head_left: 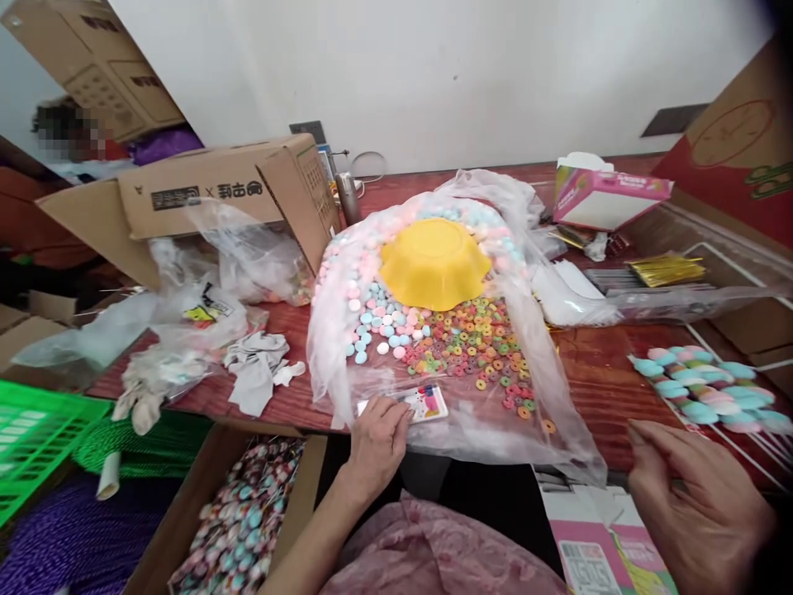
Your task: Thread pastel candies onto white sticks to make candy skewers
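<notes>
My left hand (379, 434) lies at the front edge of the plastic sheet, fingers bent over a flat white phone-like thing (429, 403) with a colourful print. Behind it, on the sheet, pink, white and blue marshmallow candies (377, 322) lie beside coloured ring candies (489, 339). A scalloped yellow bowl (434, 260) sits upside down among them. My right hand (697, 487) is at the right, in front of candy skewers (712, 388) on white sticks. Its fingers are drawn together; whatever may be between the fingertips is hidden.
An open carton (216, 194) with plastic bags stands at the left. Crumpled cloth (257, 364) lies by the table edge. Below are a box of wrapped candy (248, 512) and a green basket (37, 438). Gold ties (666, 270) and a pink box (610, 198) are at right.
</notes>
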`<state>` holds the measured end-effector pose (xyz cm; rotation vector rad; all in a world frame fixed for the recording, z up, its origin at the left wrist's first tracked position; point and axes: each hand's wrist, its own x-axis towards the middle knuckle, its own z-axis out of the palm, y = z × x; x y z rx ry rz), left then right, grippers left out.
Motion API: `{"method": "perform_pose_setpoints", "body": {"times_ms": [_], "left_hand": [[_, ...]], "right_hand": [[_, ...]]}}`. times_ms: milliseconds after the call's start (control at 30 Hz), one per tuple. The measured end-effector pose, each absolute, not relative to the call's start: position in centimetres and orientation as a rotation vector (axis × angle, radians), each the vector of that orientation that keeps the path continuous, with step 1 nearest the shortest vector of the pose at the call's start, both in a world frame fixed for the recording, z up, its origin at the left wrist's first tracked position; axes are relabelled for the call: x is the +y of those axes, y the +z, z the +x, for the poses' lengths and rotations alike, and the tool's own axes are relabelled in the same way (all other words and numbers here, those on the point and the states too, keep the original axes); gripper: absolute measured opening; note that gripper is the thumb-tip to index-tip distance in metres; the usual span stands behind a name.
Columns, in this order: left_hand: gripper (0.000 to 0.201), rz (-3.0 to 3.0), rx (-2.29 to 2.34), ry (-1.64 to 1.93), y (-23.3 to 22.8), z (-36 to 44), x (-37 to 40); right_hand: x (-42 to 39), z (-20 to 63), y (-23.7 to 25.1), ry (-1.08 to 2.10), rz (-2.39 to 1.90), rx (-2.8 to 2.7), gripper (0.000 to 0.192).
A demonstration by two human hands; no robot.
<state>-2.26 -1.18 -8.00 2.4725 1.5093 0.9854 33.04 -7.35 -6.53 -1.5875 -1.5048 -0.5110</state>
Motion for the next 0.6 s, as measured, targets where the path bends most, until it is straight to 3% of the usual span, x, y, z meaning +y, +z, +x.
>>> {"method": "perform_pose_setpoints", "body": {"times_ms": [167, 367, 600], "left_hand": [[0.019, 2.521, 1.654, 0.787, -7.6, -1.5, -1.8], [0.016, 2.174, 1.545, 1.051, -7.9, -1.9, -1.3], [0.016, 1.888, 1.317, 1.331, -6.8, -2.2, -1.2]], "right_hand": [[-6.3, 25.3, -3.7, -0.367, -1.332, -1.9, 0.025], [-3.8, 17.2, -4.8, -0.058, -1.535, -2.462, 0.037], [-3.4, 15.8, -4.6, 0.245, -1.667, -2.665, 0.049]]}}
